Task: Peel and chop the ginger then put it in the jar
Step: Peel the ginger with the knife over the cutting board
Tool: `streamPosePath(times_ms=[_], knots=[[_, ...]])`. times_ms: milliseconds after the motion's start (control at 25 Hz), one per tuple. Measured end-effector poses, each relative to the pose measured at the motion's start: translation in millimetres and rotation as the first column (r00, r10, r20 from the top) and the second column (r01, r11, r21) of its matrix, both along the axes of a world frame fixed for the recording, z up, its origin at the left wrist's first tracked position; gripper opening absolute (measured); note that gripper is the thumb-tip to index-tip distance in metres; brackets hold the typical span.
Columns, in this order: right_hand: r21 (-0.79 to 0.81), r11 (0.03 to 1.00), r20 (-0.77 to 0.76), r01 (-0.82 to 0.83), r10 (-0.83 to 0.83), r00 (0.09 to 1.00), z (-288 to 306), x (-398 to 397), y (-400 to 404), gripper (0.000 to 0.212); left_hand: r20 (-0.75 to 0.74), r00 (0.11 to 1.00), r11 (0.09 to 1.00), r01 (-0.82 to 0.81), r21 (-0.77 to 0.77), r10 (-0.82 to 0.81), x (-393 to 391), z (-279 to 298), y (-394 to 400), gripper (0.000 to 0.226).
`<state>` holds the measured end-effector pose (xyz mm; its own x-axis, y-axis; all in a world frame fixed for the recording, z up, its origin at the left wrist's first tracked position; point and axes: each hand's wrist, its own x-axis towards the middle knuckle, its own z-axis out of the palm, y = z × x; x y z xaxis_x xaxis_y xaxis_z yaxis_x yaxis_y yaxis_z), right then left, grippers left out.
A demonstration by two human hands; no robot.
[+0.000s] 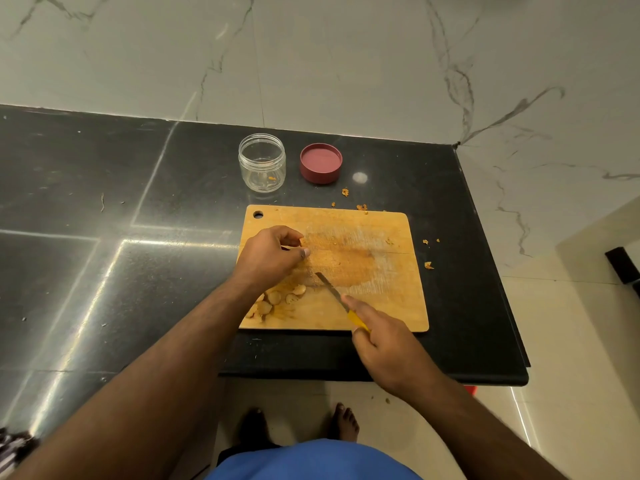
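Knife [334, 292] gripped in right hand [382, 348], blade over chopping board [381, 289]. Left hand [270, 256] fingers curled, contents hidden. Ginger slices [277, 299] at board's near-left edge. Open jar [262, 162] beyond far edge.

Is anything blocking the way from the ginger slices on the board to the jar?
Nothing visible does. The jar stands open beyond the cutting board, its lid set aside to the right; the ginger slices lie under the left forearm.

Home kitchen: polished black stone table [104, 209], marble-veined wall tiles [346, 64], worn wooden chopping board [363, 251], tiled floor [571, 358].
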<state>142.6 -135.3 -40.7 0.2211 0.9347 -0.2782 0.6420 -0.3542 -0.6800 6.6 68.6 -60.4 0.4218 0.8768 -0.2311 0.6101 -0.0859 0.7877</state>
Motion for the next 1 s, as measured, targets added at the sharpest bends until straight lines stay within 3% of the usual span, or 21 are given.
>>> streamPosePath(times_ms=[160,320,440,720,1000], knots=[[-0.031,0.990,-0.056,-0.135,0.133,0.990,1.6,-20.9,-11.4,0.053,-0.008,0.999,0.999,0.033,0.025,-0.033,2.8,-2.7,-1.9,0.034],[0.027,0.997,-0.151,0.071,-0.067,0.986,11.4,-5.7,-8.4,0.051,-0.042,0.996,0.995,0.080,0.052,-0.078,7.4,-8.0,-9.3,0.036],[0.070,0.991,-0.082,0.116,-0.110,0.991,14.1,2.9,-1.2,0.054,-0.073,0.993,0.993,0.098,0.071,-0.093,10.9,-12.5,-14.0,0.036],[0.017,0.999,0.102,-0.028,0.026,0.994,8.9,-14.7,27.0,0.057,-0.106,0.991,0.986,0.095,0.136,-0.080,11.3,-15.9,-18.3,0.036],[-0.007,0.998,0.155,-0.062,0.063,0.986,4.4,-23.0,33.6,0.057,-0.095,0.990,0.982,0.120,0.145,-0.107,10.1,-16.6,-19.1,0.020]])
